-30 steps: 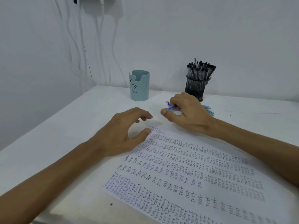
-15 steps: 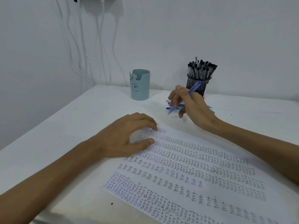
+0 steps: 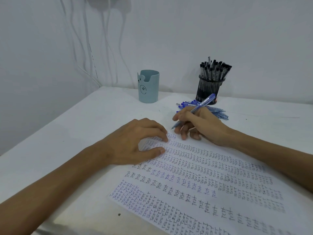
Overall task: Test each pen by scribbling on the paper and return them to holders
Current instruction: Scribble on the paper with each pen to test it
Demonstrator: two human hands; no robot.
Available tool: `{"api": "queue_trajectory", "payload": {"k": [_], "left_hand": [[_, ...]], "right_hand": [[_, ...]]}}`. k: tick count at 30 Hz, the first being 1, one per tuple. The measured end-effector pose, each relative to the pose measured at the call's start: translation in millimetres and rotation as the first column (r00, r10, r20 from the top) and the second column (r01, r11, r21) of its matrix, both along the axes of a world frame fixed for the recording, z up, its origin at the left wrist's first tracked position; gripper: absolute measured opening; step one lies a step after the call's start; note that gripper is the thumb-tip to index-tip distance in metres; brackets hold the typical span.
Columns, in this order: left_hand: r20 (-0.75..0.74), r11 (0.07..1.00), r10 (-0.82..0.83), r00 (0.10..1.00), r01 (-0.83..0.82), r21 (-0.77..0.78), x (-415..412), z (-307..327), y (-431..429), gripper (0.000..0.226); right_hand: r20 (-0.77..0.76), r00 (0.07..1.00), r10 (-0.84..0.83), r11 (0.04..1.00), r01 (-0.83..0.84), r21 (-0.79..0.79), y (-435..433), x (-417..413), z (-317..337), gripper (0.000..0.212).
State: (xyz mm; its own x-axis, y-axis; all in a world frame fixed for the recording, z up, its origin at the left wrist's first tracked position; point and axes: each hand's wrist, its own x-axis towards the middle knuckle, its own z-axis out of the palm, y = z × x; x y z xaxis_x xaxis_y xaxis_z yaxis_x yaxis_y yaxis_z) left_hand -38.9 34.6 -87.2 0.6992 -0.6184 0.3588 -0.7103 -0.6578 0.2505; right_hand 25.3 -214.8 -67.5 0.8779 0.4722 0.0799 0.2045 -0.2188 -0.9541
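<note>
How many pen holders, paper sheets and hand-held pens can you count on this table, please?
Pen holders: 2, teal cup and black mesh cup
Paper sheets: 1
Pens held: 1, blue pen in the right hand
Loose blue pens and black pens: too bunched to count
Total: 4

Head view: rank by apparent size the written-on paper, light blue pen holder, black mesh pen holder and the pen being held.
1. Paper, largest by far, also nearest the camera.
2. Light blue pen holder and black mesh pen holder: alike, not ranked.
3. Blue pen, thin, smallest.
</note>
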Motion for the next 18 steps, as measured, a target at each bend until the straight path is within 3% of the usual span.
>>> {"api": "queue_trajectory", "payload": {"k": [4,10,18], "left_hand": [[-0.015,1.0,0.003,1.0,-0.003,-0.007,0.4,-0.5,0.0,0.037],[-0.019,1.0,-0.01,1.0,0.009,-0.02,0.9,-1.1,-0.1,0.037],[-0.018,1.0,-0.003,1.0,0.003,-0.021,0.9,-2.2,0.1,0.037]], "right_hand": [[0.084,0.996,0.018,0.996,-0.011,-0.086,0.4,-4.9,-2.4,0.008],[0.235,0.972,0.015,0.989,0.021,-0.148,-0.1,-8.9,-7.5,0.016],[0.259,0.966,0.023,0.984,0.024,-0.176,0.2,-9.8,-7.3,0.015]]}}
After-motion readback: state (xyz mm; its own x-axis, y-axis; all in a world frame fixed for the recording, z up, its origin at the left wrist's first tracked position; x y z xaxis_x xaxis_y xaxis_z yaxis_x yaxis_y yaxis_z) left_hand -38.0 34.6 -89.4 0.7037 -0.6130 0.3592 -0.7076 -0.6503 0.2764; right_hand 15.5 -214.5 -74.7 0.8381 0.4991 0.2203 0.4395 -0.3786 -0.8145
